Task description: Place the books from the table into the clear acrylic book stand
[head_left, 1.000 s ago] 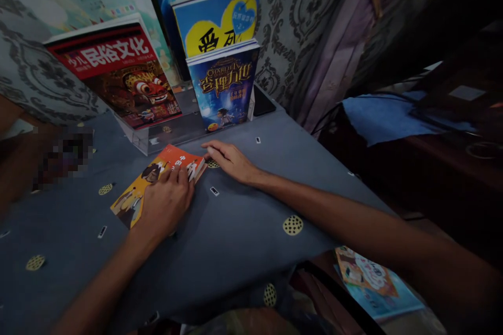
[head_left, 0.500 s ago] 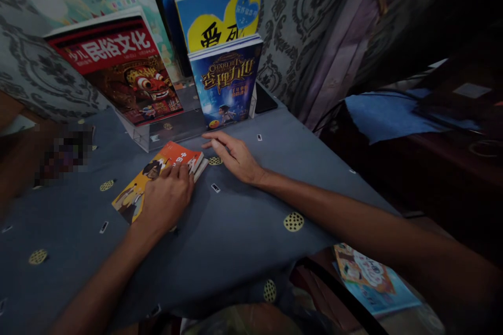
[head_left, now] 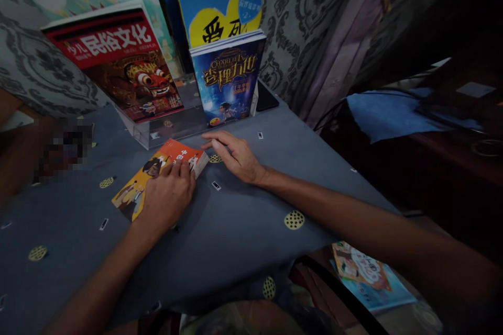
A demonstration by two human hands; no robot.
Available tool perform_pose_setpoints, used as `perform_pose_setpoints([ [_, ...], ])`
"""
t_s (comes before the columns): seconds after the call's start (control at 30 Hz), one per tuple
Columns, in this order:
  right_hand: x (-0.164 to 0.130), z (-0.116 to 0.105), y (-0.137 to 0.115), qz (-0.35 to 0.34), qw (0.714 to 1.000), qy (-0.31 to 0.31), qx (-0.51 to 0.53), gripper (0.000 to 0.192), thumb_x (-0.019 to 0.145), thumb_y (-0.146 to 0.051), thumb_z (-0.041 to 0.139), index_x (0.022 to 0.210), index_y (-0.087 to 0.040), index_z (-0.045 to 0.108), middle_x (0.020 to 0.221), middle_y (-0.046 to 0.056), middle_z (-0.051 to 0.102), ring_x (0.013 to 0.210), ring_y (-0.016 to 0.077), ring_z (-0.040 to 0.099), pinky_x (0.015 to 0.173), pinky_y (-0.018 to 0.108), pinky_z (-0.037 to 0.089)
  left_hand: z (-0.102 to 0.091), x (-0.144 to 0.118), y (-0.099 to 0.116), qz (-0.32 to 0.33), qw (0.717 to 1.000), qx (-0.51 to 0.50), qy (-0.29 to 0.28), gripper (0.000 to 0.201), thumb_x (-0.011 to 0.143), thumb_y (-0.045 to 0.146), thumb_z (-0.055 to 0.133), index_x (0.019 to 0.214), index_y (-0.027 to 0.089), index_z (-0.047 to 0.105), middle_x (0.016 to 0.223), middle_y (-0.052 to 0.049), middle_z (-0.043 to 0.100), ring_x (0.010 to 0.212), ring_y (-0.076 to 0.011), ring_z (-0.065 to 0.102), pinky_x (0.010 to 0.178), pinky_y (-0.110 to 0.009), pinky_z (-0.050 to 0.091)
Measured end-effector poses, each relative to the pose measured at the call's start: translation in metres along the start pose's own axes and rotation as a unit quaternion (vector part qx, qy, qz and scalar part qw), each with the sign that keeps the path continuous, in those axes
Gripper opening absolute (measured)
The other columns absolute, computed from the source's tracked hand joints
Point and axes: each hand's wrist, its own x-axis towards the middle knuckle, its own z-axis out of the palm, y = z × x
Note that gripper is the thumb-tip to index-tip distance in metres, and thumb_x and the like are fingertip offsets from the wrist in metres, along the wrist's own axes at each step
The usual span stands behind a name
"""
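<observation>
A small paperback book (head_left: pixel 135 188) with an orange and yellow illustrated cover lies on the dark grey-blue tablecloth (head_left: pixel 239 225). My left hand (head_left: pixel 171 186) is on its lower right side, fingers bent over the cover near the page edge. The thumb is hidden, so how far it reaches around the book cannot be seen. To the right of the book, my right hand (head_left: pixel 238 157) rests sideways on the cloth, holding nothing. Its fingers are loosely stretched toward the display stand and apart from the book.
Behind the hands, a clear display stand (head_left: pixel 141 136) bears a red-topped book (head_left: pixel 133 70) and a blue book (head_left: pixel 231 81); more books rise behind them. A dark flat object (head_left: pixel 267 102) lies beside it. Another person's blurred arm (head_left: pixel 15 162) is at left. Books (head_left: pixel 373 277) lie below the table's right edge.
The book's page block, parted at the right end before, now looks closed together. My left hand stays on it, and my right hand has hardly moved. The view has shifted slightly.
</observation>
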Motion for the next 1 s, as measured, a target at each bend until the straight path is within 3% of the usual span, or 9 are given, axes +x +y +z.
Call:
perform_pose_setpoints([
  [0.2, -0.001, 0.0, 0.004, 0.036, 0.991, -0.09, -0.09, 0.034, 0.106, -0.031, 0.038, 0.104, -0.017, 0.07, 0.091, 0.005, 0.073, 0.09, 0.0183, 0.066, 0.086, 0.032, 0.048, 0.003, -0.003, 0.001, 0.007, 1.0, -0.014, -0.004, 0.042, 0.102, 0.03, 0.037, 0.122, 0.006, 0.066, 0.117, -0.024, 0.072, 0.105, -0.0369, 0.071, 0.071, -0.042, 0.056],
  [0.4, -0.002, 0.003, -0.001, 0.032, 0.979, -0.124, -0.158, 0.032, 0.105, -0.028, 0.04, 0.106, -0.016, 0.07, 0.096, 0.007, 0.075, 0.086, 0.0183, 0.067, 0.081, 0.029, 0.046, -0.003, -0.004, -0.015, 0.005, 0.998, -0.051, -0.038, 0.038, 0.102, 0.042, 0.043, 0.112, 0.015, 0.068, 0.109, -0.015, 0.074, 0.104, -0.0328, 0.07, 0.078, -0.04, 0.055],
  [0.5, -0.003, 0.006, -0.009, 0.061, 0.964, -0.14, -0.215, 0.032, 0.105, -0.028, 0.041, 0.108, -0.015, 0.07, 0.091, 0.008, 0.076, 0.078, 0.0193, 0.067, 0.075, 0.03, 0.044, -0.004, -0.003, -0.034, -0.032, 0.996, -0.049, -0.071, 0.037, 0.104, 0.042, 0.04, 0.111, 0.018, 0.068, 0.113, -0.011, 0.073, 0.107, -0.0319, 0.068, 0.081, -0.039, 0.054],
  [0.67, -0.007, 0.01, -0.018, 0.089, 0.959, -0.142, -0.226, 0.029, 0.103, -0.026, 0.043, 0.102, -0.017, 0.071, 0.087, 0.007, 0.076, 0.074, 0.0183, 0.067, 0.07, 0.029, 0.044, 0.0, -0.002, -0.055, -0.112, 0.987, -0.042, -0.103, 0.044, 0.103, 0.048, 0.037, 0.13, 0.021, 0.061, 0.131, -0.013, 0.065, 0.1, -0.0322, 0.071, 0.077, -0.039, 0.053],
  [0.77, -0.007, 0.014, -0.016, 0.101, 0.966, -0.152, -0.186, 0.027, 0.102, -0.024, 0.044, 0.112, -0.018, 0.068, 0.095, 0.007, 0.077, 0.08, 0.0189, 0.07, 0.074, 0.03, 0.048, -0.003, -0.002, -0.055, -0.129, 0.982, -0.024, -0.133, 0.048, 0.103, 0.05, 0.034, 0.128, 0.022, 0.063, 0.124, -0.015, 0.067, 0.094, -0.033, 0.072, 0.074, -0.04, 0.053],
  [0.87, -0.002, 0.019, -0.007, 0.089, 0.968, -0.174, -0.155, 0.029, 0.1, -0.023, 0.047, 0.125, -0.018, 0.062, 0.116, 0.01, 0.074, 0.098, 0.0222, 0.071, 0.087, 0.035, 0.051, -0.006, -0.002, -0.051, -0.14, 0.979, -0.005, -0.15, 0.05, 0.103, 0.049, 0.033, 0.125, 0.019, 0.066, 0.117, -0.017, 0.068, 0.091, -0.034, 0.073, 0.074, -0.04, 0.053],
  [1.0, 0.01, 0.024, 0.008, 0.054, 0.973, -0.168, -0.146, 0.032, 0.1, -0.023, 0.049, 0.13, -0.015, 0.058, 0.131, 0.015, 0.067, 0.121, 0.0261, 0.063, 0.103, 0.044, 0.048, -0.004, -0.004, -0.048, -0.145, 0.982, -0.005, -0.121, 0.051, 0.102, 0.048, 0.034, 0.115, 0.014, 0.07, 0.111, -0.019, 0.069, 0.085, -0.0333, 0.073, 0.071, -0.04, 0.054],
])
